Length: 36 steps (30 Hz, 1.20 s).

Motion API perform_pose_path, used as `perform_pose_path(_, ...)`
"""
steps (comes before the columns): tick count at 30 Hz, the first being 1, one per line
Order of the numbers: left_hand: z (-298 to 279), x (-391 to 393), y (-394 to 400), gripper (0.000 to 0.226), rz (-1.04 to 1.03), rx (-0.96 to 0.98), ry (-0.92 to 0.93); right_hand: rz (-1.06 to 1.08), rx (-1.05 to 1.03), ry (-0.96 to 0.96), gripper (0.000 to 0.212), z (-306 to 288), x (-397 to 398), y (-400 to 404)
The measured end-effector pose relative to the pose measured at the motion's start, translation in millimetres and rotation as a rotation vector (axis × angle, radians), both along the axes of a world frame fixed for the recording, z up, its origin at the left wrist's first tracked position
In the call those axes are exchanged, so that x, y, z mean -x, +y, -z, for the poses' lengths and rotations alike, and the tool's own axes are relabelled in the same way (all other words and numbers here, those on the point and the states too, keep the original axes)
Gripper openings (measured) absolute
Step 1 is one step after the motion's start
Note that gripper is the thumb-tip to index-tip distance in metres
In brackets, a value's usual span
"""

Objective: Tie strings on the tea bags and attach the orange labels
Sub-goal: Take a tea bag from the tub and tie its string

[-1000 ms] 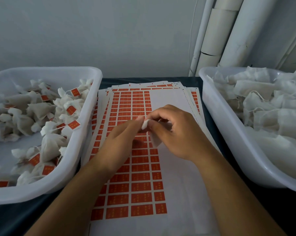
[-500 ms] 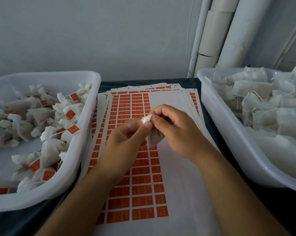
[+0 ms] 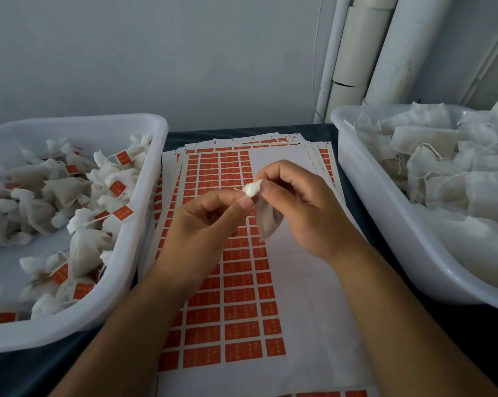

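A white tea bag hangs between my hands above the label sheets, its gathered neck bunched at the top. My right hand pinches that neck with thumb and fingers. My left hand is closed on the thin string at the neck, thumb against forefinger. Under both hands lies a stack of white sheets of orange labels; the right-hand columns of the top sheet are bare.
A white tub on the left holds several tied tea bags with orange labels. A white tub on the right is heaped with tea bags without labels. White pipes stand against the back wall. The table is dark.
Both hands have lifted the tea bag higher off the sheets, and the bag's body now hangs in view below the right fingers. The left thumb has closed on the string.
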State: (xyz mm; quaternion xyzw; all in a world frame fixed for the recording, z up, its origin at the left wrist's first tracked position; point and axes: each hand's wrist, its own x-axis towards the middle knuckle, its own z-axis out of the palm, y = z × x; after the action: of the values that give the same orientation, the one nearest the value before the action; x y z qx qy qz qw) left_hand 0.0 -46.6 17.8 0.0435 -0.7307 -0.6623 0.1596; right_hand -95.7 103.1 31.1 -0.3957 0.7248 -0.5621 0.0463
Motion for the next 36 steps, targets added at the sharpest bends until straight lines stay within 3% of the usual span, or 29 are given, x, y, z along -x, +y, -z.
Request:
perform_pose_path(5,2.1,3.8,3.9,0.026,-0.115,0.088,0.014,0.046,-0.068,-0.125,0.019,2.4,-0.4,-3.6)
perform_pose_path(11,5.9,8.5,3.8,0.031,-0.314,0.348,0.047,-0.039,-0.012,-0.54,0.026,3.1,-3.2,-5.7)
perform_pose_path(15,6.1,8.9,8.3,0.014,-0.399,0.469,0.094,-0.116,0.087,-0.753,0.031,2.8,-3.6,-4.2)
perform_pose_path(20,10.2,9.6,7.3,0.01,-0.476,0.567,0.138,-0.121,0.059,-0.812,0.036,5.8,-2.2,-6.7)
perform_pose_path(26,9.0,8.4,5.7,0.025,-0.545,0.655,0.19,-0.11,0.04,-0.766,0.054,10.9,-0.1,-8.0)
perform_pose_path(29,9.1,5.7,4.6,0.015,-0.526,0.731,0.243,-0.064,0.044,-0.805,0.044,12.8,0.1,-8.8)
perform_pose_path(31,10.5,4.6,4.5,0.025,-0.51,0.759,0.262,-0.026,0.051,-0.82,0.035,13.2,0.6,-9.4)
perform_pose_path(36,10.2,4.9,1.7,0.025,-0.526,0.806,0.299,0.01,0.0,-0.765,0.049,12.7,0.7,-9.6)
